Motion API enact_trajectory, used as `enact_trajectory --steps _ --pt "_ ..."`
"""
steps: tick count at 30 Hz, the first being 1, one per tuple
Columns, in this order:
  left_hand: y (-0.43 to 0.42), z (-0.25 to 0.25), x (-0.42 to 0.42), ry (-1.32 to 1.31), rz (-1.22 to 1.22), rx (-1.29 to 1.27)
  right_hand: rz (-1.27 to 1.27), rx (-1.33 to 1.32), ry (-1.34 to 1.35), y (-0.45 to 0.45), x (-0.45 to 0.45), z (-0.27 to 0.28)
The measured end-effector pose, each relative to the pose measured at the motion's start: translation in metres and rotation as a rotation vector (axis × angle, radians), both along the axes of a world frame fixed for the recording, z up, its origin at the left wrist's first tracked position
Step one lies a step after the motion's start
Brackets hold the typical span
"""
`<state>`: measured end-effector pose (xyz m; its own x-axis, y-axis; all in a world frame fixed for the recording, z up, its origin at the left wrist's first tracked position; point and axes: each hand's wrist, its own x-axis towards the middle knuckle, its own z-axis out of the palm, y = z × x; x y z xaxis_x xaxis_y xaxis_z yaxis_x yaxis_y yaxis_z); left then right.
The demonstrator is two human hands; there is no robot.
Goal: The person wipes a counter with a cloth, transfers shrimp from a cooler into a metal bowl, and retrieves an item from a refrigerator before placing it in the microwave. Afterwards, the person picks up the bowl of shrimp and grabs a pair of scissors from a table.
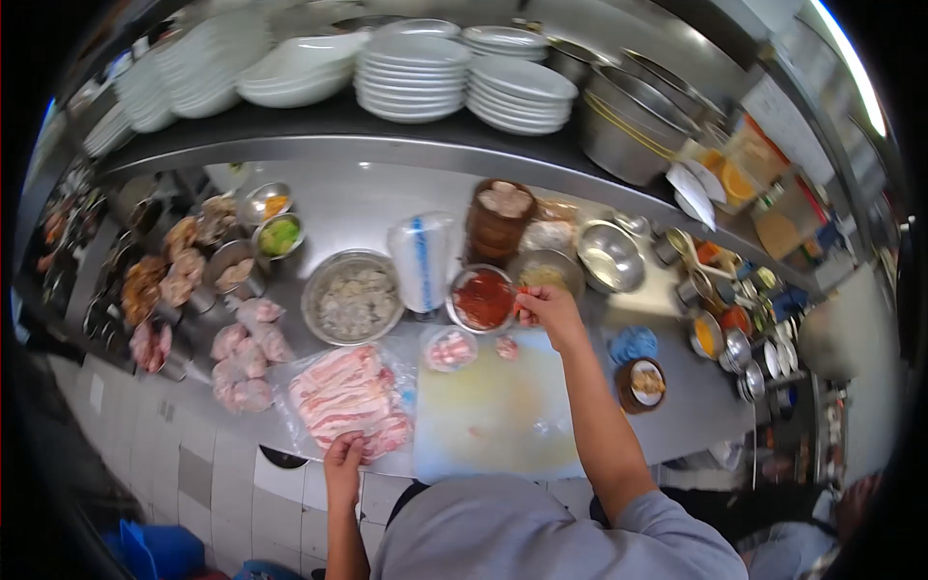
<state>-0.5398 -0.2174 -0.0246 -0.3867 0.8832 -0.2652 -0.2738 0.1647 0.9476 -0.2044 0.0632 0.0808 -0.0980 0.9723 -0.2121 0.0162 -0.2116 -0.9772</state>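
– At the bowl of red sauce (480,331), which hand?
– Right hand (549,311). Thumb and fingers pinched together by the near-right rim, gripping a small red bit (518,308). Too small to identify.

– Left hand (345,462)?
– Down at the near edge of the meat strips (353,396), fingers bent, touching or almost. Grasping or just resting? Cannot tell from this angle.

– Meat location?
– Mostly in strips, spread flat on a plastic sheet (284,387), just left of the cutting board (493,416). Also pink-and-white pieces (450,346) in a small dish (449,368) at the board's far left corner. Plus a small piece (506,348) alone near the board's far edge, right of the dish, apart from it.

– Progress?
– Partway, judging by layout only. Apparently done: pieces bunched up in the dish, red sauce set out within reach. Apparently left: the larger share, lying flat as strips, not yet bunched.

– Anything else close by?
– Behind the strips, a steel bowl (340,338) of pale grey pieces. Between steel bowl and red sauce, a white roll (421,261) with blue print, upright.
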Motion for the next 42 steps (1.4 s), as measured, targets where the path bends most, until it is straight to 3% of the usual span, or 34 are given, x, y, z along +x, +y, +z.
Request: enact_trajectory --steps 4,8,10,11,13,18,20,24,30,32,35,37,38,40,42 --pt "0.004 -0.008 0.001 0.01 -0.023 -0.03 -0.166 0.078 -0.019 -0.046 0.107 0.025" --pt "0.02 -0.006 0.007 -0.016 -0.116 -0.039 -0.361 0.076 -0.357 -0.09 0.221 0.024" --pt "0.029 -0.004 0.01 -0.034 -0.168 -0.045 -0.407 0.054 -1.023 -0.108 0.262 0.014" --pt "0.035 -0.002 0.012 -0.004 -0.189 -0.051 -0.425 0.046 -1.022 -0.114 0.277 0.004" --pt "0.047 0.001 0.018 0.004 -0.241 -0.033 -0.3 0.12 -1.318 -0.123 0.303 -0.022" --pt "0.061 0.013 0.033 0.055 -0.309 0.004 -0.279 0.058 -1.342 -0.134 0.323 -0.066" --pt "0.061 0.016 0.038 0.031 -0.31 0.006 -0.307 0.086 -1.176 -0.134 0.327 -0.069" --pt "0.052 0.008 0.04 -0.037 -0.348 -0.065 -0.416 0.034 -1.26 -0.132 0.311 -0.047" --pt "0.044 -0.006 0.045 -0.025 -0.349 -0.077 -0.274 0.014 -1.42 -0.124 0.309 -0.055" --pt "0.044 -0.004 0.046 -0.032 -0.361 -0.034 -0.411 -0.081 -1.428 -0.122 0.302 -0.043" --pt "0.04 -0.002 0.043 -0.02 -0.308 -0.036 -0.493 0.128 -1.461 -0.122 0.303 -0.027" --pt "0.033 0.003 0.036 0.013 -0.293 0.0 -0.45 0.193 -1.168 -0.126 0.28 -0.011" --pt "0.027 0.005 0.032 0.029 -0.276 0.022 -0.325 0.368 -0.967 -0.132 0.253 0.004" --pt "0.012 0.01 0.029 0.046 -0.187 0.039 -0.17 0.07 -0.489 -0.141 0.201 0.02" --pt "-0.007 0.017 0.03 0.035 -0.099 0.033 -0.049 0.187 -0.524 -0.14 0.163 -0.015"
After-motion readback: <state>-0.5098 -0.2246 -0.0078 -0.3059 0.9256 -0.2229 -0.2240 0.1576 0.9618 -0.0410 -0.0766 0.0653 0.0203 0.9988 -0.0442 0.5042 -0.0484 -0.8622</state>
